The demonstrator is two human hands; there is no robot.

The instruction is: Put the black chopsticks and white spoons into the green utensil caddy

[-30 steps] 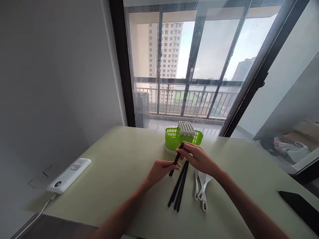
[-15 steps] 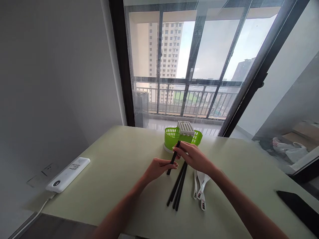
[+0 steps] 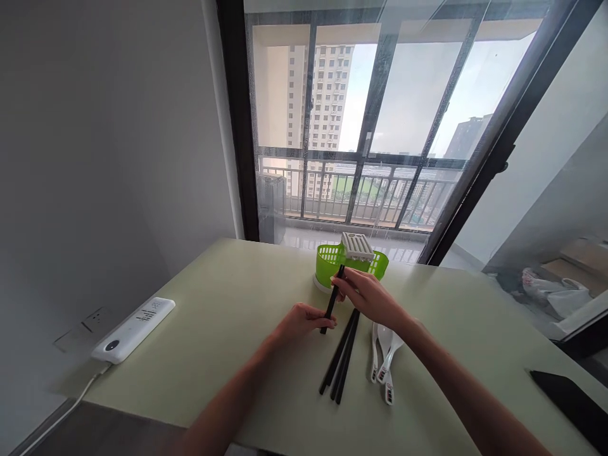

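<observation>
Black chopsticks are held tilted above the table, pinched by both hands; how many are in the bundle I cannot tell. My left hand grips them near the lower end. Higher up, the fingers of my right hand close round the top part. Several more black chopsticks lie side by side on the table just below. Right of these is a small pile of white spoons, partly under my right wrist. Behind my hands stands a green utensil basket with a white slotted piece on top.
A white power strip with a cable lies at the left of the pale green table. At the right edge rests a flat black object. A glass door with a dark frame rises behind the table.
The view has shifted slightly. My left hand has slid a little lower along the held chopsticks, whose tilt is slightly steeper. Both hands keep their hold.
</observation>
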